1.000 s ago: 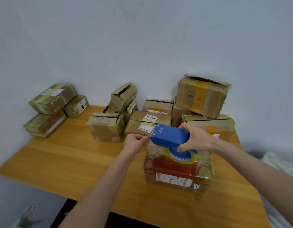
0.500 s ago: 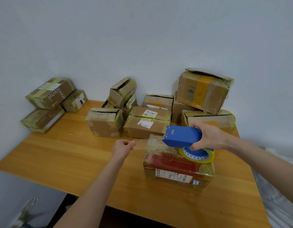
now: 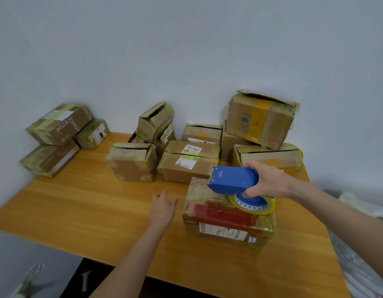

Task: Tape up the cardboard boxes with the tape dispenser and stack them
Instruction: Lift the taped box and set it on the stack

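Right hand (image 3: 270, 181): fingers wrapped round the smooth blue plastic tape dispenser (image 3: 233, 179), above the box.
Left hand (image 3: 163, 206): fingers loose, spread, empty.
Box (image 3: 225, 218): rectangular cardboard, glossy with tape, on the wooden table (image 3: 78, 211).

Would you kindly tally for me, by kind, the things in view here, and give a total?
Cardboard boxes: 12 that I can tell apart; those at the back overlap, so there may be more.
Tape dispenser: 1, gripped by the right hand.
Roll of tape: 1, mounted on the dispenser.
Total: 14.
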